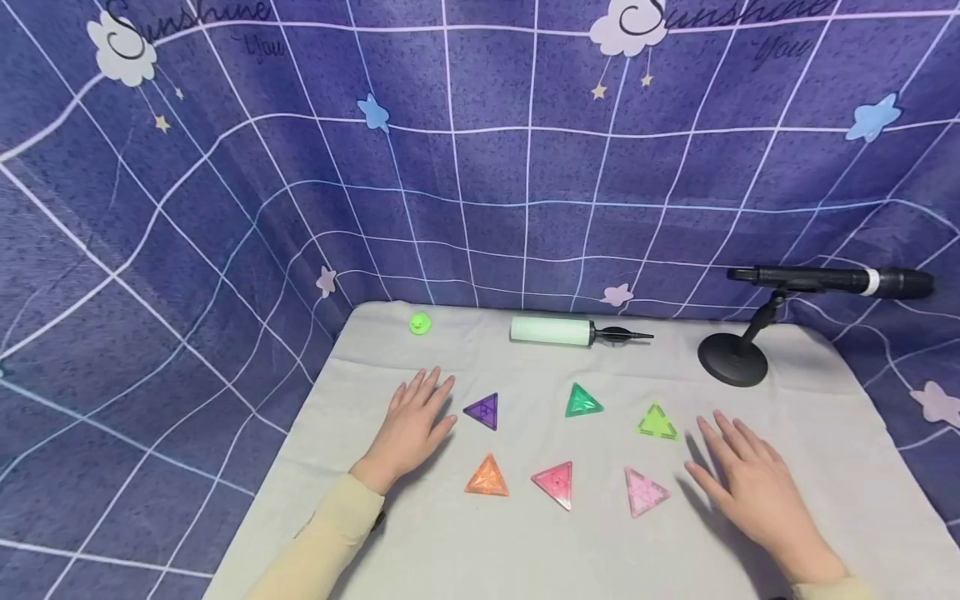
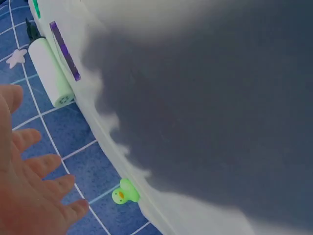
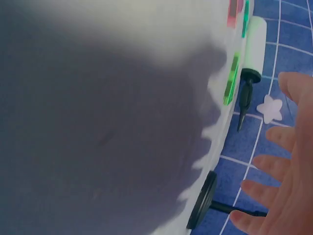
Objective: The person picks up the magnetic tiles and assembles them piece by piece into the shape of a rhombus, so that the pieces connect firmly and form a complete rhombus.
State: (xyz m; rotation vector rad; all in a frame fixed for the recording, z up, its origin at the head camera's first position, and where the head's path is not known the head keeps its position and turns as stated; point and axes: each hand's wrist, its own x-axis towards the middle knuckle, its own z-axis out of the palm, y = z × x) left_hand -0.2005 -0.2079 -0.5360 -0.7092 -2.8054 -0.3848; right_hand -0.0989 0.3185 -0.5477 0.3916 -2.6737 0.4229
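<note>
In the head view my left hand (image 1: 408, 429) is spread palm down over the white cloth, left of a purple triangle tile (image 1: 483, 411) and an orange triangle tile (image 1: 487, 477). My right hand (image 1: 753, 483) has its fingers extended on the other side, beside a lime green triangle tile (image 1: 657, 423) and a pale pink triangle tile (image 1: 645, 492). Between them lie a green triangle tile (image 1: 582, 402) and a red-pink triangle tile (image 1: 556, 483). Neither hand holds anything. Both wrist views show the hands' shadows falling on the cloth.
A pale green hand pump (image 1: 553, 331) lies along the back of the table (image 1: 450, 550). At the back left sits a small green duck (image 1: 420, 323). A black microphone on a stand (image 1: 733, 358) occupies the back right. Blue gridded curtain (image 1: 487, 167) hangs behind and at the sides.
</note>
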